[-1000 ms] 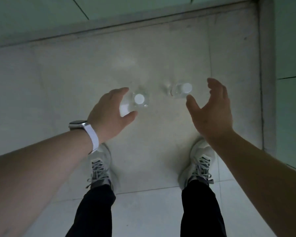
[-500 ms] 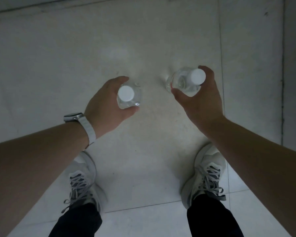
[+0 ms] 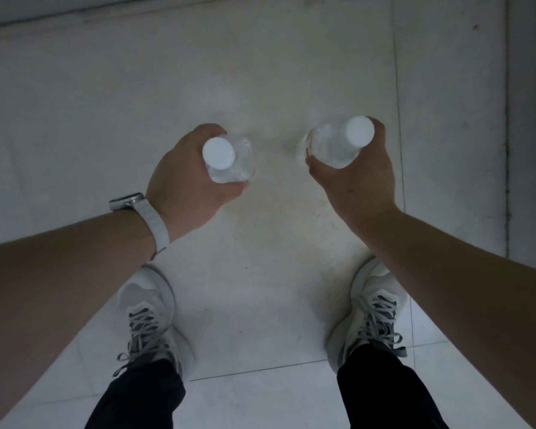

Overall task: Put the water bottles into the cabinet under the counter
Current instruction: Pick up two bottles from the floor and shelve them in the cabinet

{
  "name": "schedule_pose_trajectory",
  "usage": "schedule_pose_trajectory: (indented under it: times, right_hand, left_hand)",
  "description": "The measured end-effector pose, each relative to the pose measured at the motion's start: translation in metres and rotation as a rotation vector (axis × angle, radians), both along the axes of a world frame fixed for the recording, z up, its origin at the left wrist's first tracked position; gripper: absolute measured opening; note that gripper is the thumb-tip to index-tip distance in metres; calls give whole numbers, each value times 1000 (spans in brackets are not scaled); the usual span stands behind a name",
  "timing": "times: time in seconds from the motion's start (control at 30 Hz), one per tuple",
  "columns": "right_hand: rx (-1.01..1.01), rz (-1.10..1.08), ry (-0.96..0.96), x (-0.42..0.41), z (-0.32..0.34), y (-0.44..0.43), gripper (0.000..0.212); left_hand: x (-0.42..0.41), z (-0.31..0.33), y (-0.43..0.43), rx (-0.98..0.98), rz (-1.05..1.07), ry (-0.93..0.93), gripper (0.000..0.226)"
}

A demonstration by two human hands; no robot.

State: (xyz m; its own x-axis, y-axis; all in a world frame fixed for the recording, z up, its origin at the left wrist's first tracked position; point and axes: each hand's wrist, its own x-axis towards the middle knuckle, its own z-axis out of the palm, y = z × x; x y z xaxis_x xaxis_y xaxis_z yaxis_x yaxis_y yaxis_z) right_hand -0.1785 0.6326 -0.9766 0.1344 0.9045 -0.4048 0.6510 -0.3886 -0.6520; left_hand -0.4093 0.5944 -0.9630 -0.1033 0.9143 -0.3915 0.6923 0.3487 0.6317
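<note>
So the view was straight down at a pale, slightly speckled tiled floor (image 3: 260,72), pretty dim lighting overall. The left hand (image 3: 186,181) had a small clear plastic water bottle with a round white cap (image 3: 226,159), fingers wrapped around its body just under the shoulder, thumb tucked in front. That one looked upright, cap facing the camera dead on, so you mostly saw the cap and a bit of see-through shoulder. The right hand (image 3: 359,178) had a second clear plastic bottle with the same white cap (image 3: 338,144), fingers curled round it from the far side and thumb pressing on the near side. This one was tilted, cap leaning toward the right, so more of the transparent body showed. Both looked full of clear water, no label I could make out. Couldn't tell whether either base was touching the floor. The two bottles sat near each other, apart. A white-strapped smartwatch (image 3: 136,209) was on the left wrist, and light grey laced sneakers (image 3: 149,308) with dark trousers (image 3: 143,397) showed below.
</note>
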Motion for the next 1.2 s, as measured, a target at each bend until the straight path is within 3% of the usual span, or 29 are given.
schedule_pose_trajectory:
  times: [0.3, 0.87, 1.2]
  right_hand:
    - [-2, 45, 26, -4, 119, 1, 76]
    - [116, 163, -4, 7, 463, 7, 78]
    - [293, 266, 54, 1, 616, -19, 76]
  left_hand:
    - [3, 119, 10, 18, 81, -36, 50]
    - [12, 447, 16, 183, 104, -77, 67]
    - [10, 601, -19, 302, 184, -100, 68]
